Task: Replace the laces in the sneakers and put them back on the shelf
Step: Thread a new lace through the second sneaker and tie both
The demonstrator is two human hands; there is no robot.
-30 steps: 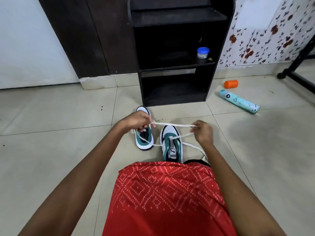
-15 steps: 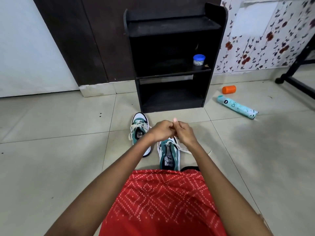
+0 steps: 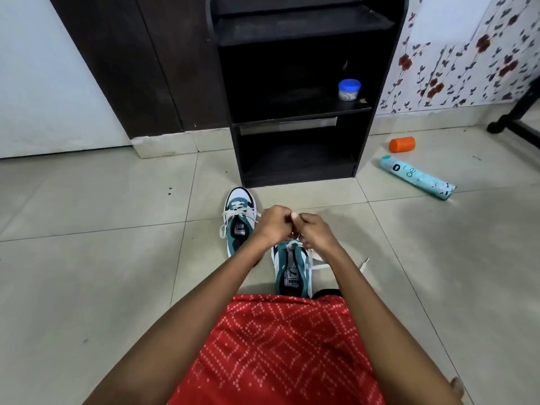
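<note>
Together, the left hand (image 3: pixel 274 226) and right hand (image 3: pixel 315 232) pinched the flat white lace (image 3: pixel 292 246) over the nearer teal-and-white sneaker (image 3: pixel 292 276). Beige floor tiles (image 3: pixel 87 273) lay open either side.

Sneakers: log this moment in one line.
left hand, right hand: pinch lace over near sneaker | far sneaker: laced, on floor | shelf: no sneakers yet

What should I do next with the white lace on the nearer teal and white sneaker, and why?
Probably draw the hands apart to tighten it: left hand and right hand meet above that teal and white sneaker, apparently pinching its white lace, whose loose end lies slack on the tiled floor.
</note>
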